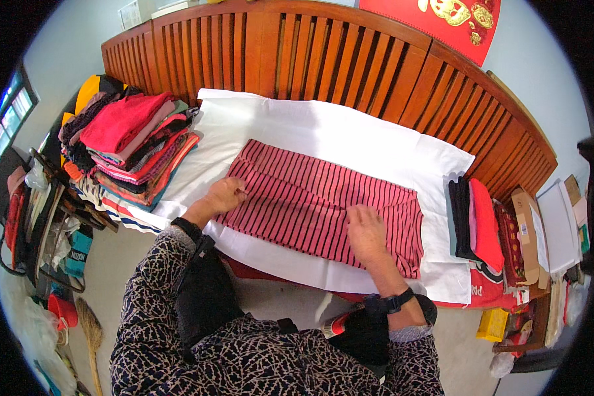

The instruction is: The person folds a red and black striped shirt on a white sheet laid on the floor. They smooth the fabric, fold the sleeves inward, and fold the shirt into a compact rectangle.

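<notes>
A pink garment with black stripes (297,198) lies spread over a white cloth (376,133), with a long crease or folded edge running across its middle. My left hand (223,196) is at the garment's left edge, fingers curled in and thumb close to the forefinger. Over the right half of the garment, my right hand (366,231) has its bent fingertips down at the crease. Whether either hand pinches the fabric cannot be made out. Both wrists wear dark bands.
A tall stack of folded clothes (133,143) stands at the left. Folded dark and red garments (475,218) lie at the right, beside a cardboard box (524,237). A slatted wooden headboard (317,54) rises behind. A broom (90,326) and red bucket (62,312) are lower left.
</notes>
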### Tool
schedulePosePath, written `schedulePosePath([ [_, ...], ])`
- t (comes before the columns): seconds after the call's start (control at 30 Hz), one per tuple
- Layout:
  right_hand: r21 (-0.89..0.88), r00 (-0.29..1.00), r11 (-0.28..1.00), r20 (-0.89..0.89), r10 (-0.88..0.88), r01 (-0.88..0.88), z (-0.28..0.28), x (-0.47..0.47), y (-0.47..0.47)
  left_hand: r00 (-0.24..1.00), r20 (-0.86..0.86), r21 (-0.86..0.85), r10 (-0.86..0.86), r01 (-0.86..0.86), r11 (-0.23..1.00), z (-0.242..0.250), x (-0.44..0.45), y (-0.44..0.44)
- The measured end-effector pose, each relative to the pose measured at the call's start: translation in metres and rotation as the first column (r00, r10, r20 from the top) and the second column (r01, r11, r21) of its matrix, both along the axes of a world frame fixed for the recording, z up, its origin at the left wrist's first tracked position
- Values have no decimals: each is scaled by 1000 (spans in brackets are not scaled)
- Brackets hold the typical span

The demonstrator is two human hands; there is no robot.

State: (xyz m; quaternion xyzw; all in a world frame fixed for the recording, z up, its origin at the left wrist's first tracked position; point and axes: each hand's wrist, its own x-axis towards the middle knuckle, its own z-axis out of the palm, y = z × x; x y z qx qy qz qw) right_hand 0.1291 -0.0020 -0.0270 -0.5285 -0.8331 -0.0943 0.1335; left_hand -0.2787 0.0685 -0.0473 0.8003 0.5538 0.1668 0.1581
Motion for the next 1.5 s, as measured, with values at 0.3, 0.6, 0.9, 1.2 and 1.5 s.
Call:
schedulePosePath([
  [0.3,-244,996,966,7,93,-88,-22,-31,-15,949,187,-52,256,-250,967,-3,26,-11],
  [0.6,-266,971,947,-199,132,-183,15,-40,-20,990,137,128,21,-38,991,79,87,-26],
  [0.9,-392,463,855,-861,-211,-339,30,-52,-27,742,670,-305,2,273,912,132,221,-33],
  [1.2,-153,-277,974,-941,-195,-165,65,62,-11,898,418,110,-138,101,989,89,187,-29],
  [1.5,-110,-428,992,-901,-72,64,71,158,-19,983,20,303,-181,167,938,-28,174,-62],
])
